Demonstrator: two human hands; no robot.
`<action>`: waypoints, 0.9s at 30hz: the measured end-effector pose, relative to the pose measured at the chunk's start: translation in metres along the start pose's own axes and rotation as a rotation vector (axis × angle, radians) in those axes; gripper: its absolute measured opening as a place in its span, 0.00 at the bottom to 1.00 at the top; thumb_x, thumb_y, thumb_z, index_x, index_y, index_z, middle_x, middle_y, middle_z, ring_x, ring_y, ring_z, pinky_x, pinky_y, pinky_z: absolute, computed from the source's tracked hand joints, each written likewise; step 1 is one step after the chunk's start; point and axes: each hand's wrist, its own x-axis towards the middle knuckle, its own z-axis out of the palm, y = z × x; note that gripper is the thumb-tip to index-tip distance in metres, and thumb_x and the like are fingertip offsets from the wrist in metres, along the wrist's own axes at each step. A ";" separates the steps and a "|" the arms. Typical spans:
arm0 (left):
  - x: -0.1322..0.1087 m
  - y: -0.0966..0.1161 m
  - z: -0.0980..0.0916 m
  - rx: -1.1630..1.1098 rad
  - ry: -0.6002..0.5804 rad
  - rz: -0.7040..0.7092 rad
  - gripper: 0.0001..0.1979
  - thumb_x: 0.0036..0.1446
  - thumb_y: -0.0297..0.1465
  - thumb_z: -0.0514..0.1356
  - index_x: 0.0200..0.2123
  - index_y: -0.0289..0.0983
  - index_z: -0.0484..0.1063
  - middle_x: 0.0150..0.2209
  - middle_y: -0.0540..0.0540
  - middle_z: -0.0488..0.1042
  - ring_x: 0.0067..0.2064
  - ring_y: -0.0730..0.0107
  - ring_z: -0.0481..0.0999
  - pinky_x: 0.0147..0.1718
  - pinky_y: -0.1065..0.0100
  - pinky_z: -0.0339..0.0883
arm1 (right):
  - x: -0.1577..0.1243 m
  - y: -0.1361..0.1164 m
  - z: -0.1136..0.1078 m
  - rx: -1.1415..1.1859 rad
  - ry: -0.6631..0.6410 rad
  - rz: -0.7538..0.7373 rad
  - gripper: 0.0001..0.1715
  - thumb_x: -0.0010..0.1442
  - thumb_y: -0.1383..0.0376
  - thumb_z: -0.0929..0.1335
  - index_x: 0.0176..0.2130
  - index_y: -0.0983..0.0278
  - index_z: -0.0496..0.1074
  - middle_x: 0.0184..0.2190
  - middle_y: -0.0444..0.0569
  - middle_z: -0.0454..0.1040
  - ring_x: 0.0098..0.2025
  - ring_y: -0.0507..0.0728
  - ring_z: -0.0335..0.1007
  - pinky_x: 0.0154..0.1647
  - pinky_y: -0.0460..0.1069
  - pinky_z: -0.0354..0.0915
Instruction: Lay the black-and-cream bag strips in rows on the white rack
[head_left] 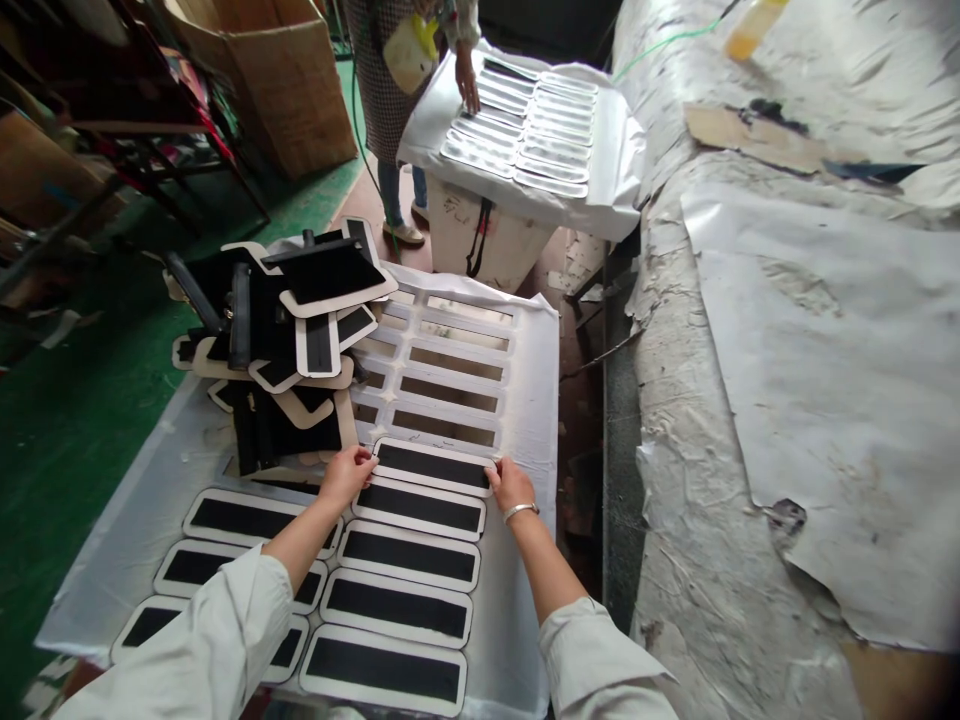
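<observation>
Between my two hands is a long flat piece [435, 468] with a black middle and a pale rounded border. My left hand [349, 474] pinches its left end, and my right hand [511, 484], with a bracelet at the wrist, pinches the right end. Directly below it lie similar pieces in two columns, one of them the black-centred piece [409, 555]. They rest on a white-covered board [517, 620]. Beyond my hands the board has rows of rectangular slots [450, 392]. A heap of black and pale pieces [300, 320] is piled to the left of these slots.
Ahead, a person [390, 90] reaches over a second white-covered table [619, 150] bearing rows of similar pieces. A large cardboard box [292, 90] stands at the back left. Along the right runs a bench [690, 420] covered in crumpled pale sheeting, with a bottle [754, 28] at its far end.
</observation>
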 end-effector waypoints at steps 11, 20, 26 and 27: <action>0.006 -0.016 0.000 0.057 0.010 0.104 0.21 0.41 0.43 0.62 0.34 0.34 0.66 0.27 0.49 0.68 0.26 0.69 0.71 0.24 0.70 0.68 | 0.000 -0.007 0.003 -0.091 0.017 0.100 0.10 0.61 0.59 0.65 0.39 0.63 0.70 0.35 0.51 0.76 0.36 0.56 0.70 0.33 0.48 0.55; 0.013 -0.008 0.000 -0.091 -0.011 0.040 0.18 0.41 0.38 0.60 0.34 0.34 0.65 0.22 0.51 0.65 0.22 0.72 0.66 0.19 0.73 0.61 | -0.003 -0.006 0.000 -0.075 0.016 0.100 0.11 0.61 0.59 0.64 0.36 0.63 0.70 0.32 0.47 0.76 0.34 0.53 0.70 0.32 0.46 0.54; 0.021 -0.012 0.001 0.035 0.046 -0.004 0.10 0.47 0.34 0.60 0.29 0.33 0.67 0.22 0.48 0.69 0.24 0.69 0.68 0.22 0.71 0.59 | -0.004 -0.012 0.003 -0.137 0.002 0.094 0.11 0.62 0.58 0.63 0.38 0.62 0.70 0.34 0.48 0.77 0.35 0.55 0.71 0.32 0.46 0.54; 0.021 -0.012 0.000 0.070 0.059 0.009 0.09 0.47 0.34 0.61 0.29 0.34 0.68 0.23 0.47 0.70 0.25 0.68 0.69 0.24 0.70 0.60 | -0.003 -0.013 0.003 -0.149 -0.002 0.092 0.11 0.62 0.58 0.63 0.38 0.62 0.70 0.34 0.48 0.77 0.36 0.55 0.71 0.33 0.47 0.55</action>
